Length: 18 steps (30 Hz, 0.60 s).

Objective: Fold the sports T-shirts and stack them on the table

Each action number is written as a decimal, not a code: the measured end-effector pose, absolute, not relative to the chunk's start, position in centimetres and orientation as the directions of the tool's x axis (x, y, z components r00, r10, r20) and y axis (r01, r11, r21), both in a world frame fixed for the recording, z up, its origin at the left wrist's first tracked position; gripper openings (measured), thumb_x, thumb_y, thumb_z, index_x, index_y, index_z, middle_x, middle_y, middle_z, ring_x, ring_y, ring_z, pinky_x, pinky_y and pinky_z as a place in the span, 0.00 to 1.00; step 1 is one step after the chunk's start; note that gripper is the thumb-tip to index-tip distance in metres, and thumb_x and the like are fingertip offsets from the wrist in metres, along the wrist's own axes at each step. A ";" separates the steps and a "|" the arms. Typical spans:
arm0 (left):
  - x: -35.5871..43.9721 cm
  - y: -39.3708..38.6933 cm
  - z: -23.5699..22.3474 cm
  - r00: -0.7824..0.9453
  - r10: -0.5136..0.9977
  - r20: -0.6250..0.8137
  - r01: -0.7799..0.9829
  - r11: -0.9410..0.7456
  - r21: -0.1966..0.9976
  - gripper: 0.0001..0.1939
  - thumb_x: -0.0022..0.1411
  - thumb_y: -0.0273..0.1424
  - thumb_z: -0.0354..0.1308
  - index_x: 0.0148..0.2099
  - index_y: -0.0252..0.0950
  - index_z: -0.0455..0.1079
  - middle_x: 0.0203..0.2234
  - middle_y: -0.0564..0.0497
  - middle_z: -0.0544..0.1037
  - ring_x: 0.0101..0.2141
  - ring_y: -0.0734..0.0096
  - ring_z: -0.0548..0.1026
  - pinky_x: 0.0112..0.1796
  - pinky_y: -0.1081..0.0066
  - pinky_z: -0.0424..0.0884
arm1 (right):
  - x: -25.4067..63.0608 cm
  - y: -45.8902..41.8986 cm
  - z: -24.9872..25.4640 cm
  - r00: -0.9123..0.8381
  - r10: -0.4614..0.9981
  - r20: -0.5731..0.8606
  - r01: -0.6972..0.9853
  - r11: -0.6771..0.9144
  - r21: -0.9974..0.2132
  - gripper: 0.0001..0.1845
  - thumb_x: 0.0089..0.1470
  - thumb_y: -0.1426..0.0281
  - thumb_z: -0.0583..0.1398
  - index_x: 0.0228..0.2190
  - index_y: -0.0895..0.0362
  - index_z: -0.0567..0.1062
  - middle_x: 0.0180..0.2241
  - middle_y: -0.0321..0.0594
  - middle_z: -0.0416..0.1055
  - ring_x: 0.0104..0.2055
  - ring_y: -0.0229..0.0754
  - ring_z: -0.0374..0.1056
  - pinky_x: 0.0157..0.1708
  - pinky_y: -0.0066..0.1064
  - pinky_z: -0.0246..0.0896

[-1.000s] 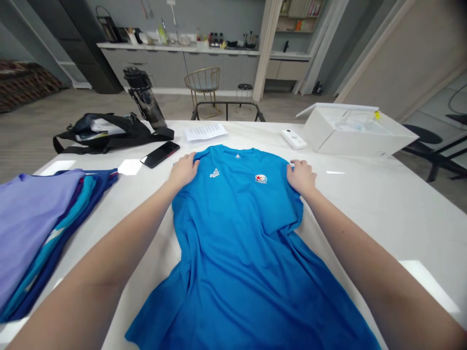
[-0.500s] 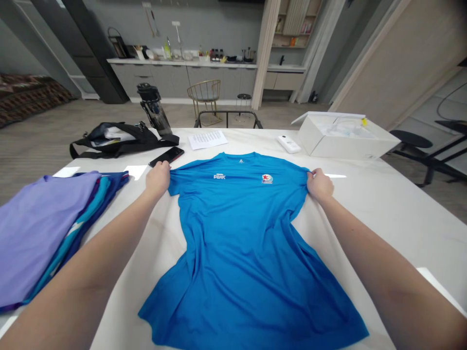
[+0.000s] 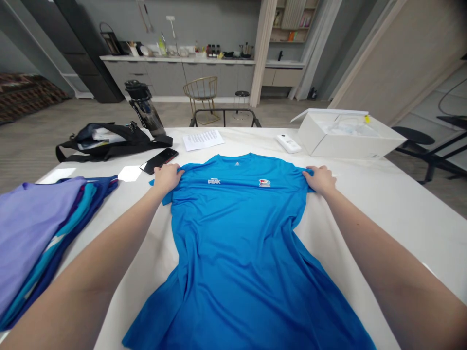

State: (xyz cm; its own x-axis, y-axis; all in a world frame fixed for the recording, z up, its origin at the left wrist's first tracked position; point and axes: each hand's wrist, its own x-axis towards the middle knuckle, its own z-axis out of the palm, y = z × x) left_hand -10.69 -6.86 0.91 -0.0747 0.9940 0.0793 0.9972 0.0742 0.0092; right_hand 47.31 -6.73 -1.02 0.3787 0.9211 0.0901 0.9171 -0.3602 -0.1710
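A blue T-shirt (image 3: 237, 233) with a PEAK print and a small badge on the chest lies front side up on the white table (image 3: 394, 214). Its collar points away from me, and creases run down the body. My left hand (image 3: 168, 179) is closed on the cloth at the left shoulder, with the sleeve end showing beyond it. At the right sleeve, my right hand (image 3: 320, 180) pinches the fabric. The shirt's bottom hem runs out of view at the near edge.
Folded clothes (image 3: 40, 228) lie stacked at the left. Behind them are a black bag (image 3: 109, 141), a dark bottle (image 3: 144, 109) and a phone (image 3: 159, 161). Printed paper (image 3: 203, 140), a white device (image 3: 288, 144) and a white box (image 3: 350, 133) stand along the far side.
My left hand has shifted inward from the sleeve end to the shoulder, leaving the sleeve end loose. My right hand still grips the right sleeve. The view has shifted slightly.
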 end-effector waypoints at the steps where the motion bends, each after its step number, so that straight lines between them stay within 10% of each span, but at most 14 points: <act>1: -10.7 -6.5 0.8 -0.066 0.996 0.061 0.998 0.066 0.001 0.23 0.71 0.43 0.45 0.51 0.34 0.75 0.48 0.33 0.80 0.54 0.38 0.72 0.53 0.45 0.62 | 47.5 -6.5 -1.1 0.343 0.935 0.091 0.933 -0.328 -0.145 0.28 0.65 0.50 0.52 0.58 0.51 0.74 0.57 0.58 0.65 0.59 0.65 0.62 0.53 0.60 0.61; 13: -11.0 -1.7 1.6 -0.200 0.966 0.165 0.979 0.205 -0.016 0.22 0.70 0.35 0.43 0.55 0.31 0.72 0.47 0.29 0.78 0.50 0.37 0.75 0.50 0.47 0.64 | 48.2 -2.6 -1.3 0.327 0.917 0.228 0.945 -0.319 -0.073 0.21 0.65 0.64 0.50 0.47 0.61 0.76 0.49 0.61 0.72 0.50 0.61 0.67 0.49 0.55 0.61; 18: -7.1 0.2 1.7 0.030 0.963 0.266 0.998 -0.044 0.047 0.23 0.70 0.37 0.46 0.59 0.36 0.72 0.58 0.35 0.73 0.59 0.41 0.67 0.58 0.44 0.58 | 43.8 0.0 -0.2 0.169 0.926 0.337 0.978 -0.115 -0.172 0.20 0.63 0.65 0.53 0.51 0.58 0.76 0.49 0.55 0.72 0.51 0.59 0.68 0.52 0.50 0.61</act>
